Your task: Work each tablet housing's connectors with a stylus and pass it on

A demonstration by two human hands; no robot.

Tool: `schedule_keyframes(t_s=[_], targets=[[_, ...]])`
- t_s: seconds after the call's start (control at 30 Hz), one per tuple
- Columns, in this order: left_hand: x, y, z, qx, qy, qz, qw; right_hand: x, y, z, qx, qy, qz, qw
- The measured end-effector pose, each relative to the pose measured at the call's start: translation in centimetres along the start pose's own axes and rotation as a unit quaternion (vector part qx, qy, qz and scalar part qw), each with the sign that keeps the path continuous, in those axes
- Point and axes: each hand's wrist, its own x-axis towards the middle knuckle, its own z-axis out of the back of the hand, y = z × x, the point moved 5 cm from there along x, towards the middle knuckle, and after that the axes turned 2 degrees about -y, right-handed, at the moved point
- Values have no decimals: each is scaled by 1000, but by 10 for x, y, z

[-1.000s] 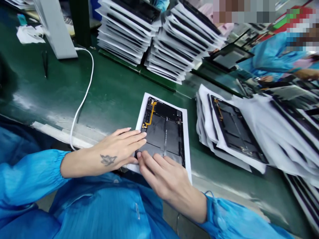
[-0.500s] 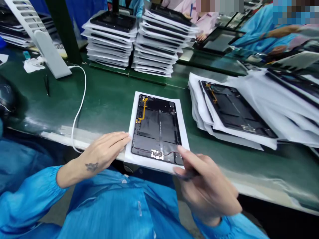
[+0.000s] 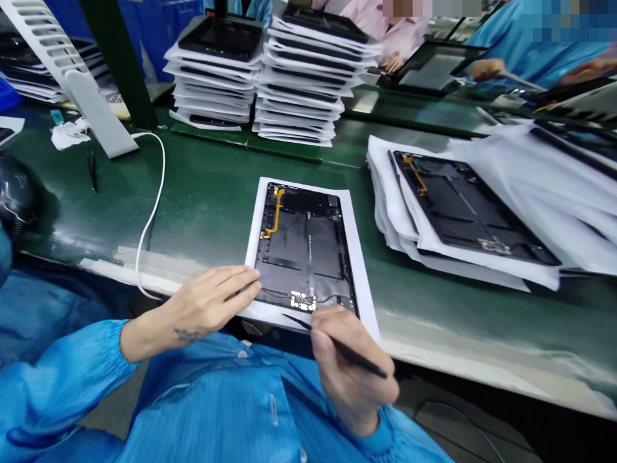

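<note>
A black tablet back housing (image 3: 289, 241) lies on a white sheet (image 3: 359, 270) at the table's front edge. It carries a yellow flex cable (image 3: 277, 215) at upper left and a small white-marked circuit board (image 3: 303, 300) near its lower edge. My left hand (image 3: 207, 302) rests with outstretched fingers on the housing's lower left edge. Pinched in my right hand (image 3: 351, 354) are black tweezers (image 3: 361, 359), their pointed tip just below the small board. The right fingers cover the housing's lower right edge.
Beyond the housing stand two stacks of panels (image 3: 216, 83) layered with white sheets. Another open housing (image 3: 475, 209) lies on sheets at right. A white stand (image 3: 96, 116) with a white cable (image 3: 157, 193) and a second pair of tweezers (image 3: 91, 172) are at left. Co-workers sit across.
My right hand has moved left and turned, bringing the tweezers' tip below the small board. My left fingers have slid slightly right, onto the housing's edge.
</note>
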Motion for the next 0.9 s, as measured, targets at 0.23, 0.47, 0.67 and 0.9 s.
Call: schedule_keyframes(t_s=[0.23,0.47,0.67,0.9], targets=[[2,1,1,-13,-9,10,1000,2,18,0,-88,82,59,991],[-1,1,0,-9,-19,19,1000,1,17,-17,-131,147,141,970],[0,2,-1,-22,-13,31,999,-13,4,-15,-162,126,152,967],[8,-5,2,14,2,20,1000,-22,1,10,-139,70,101,983]])
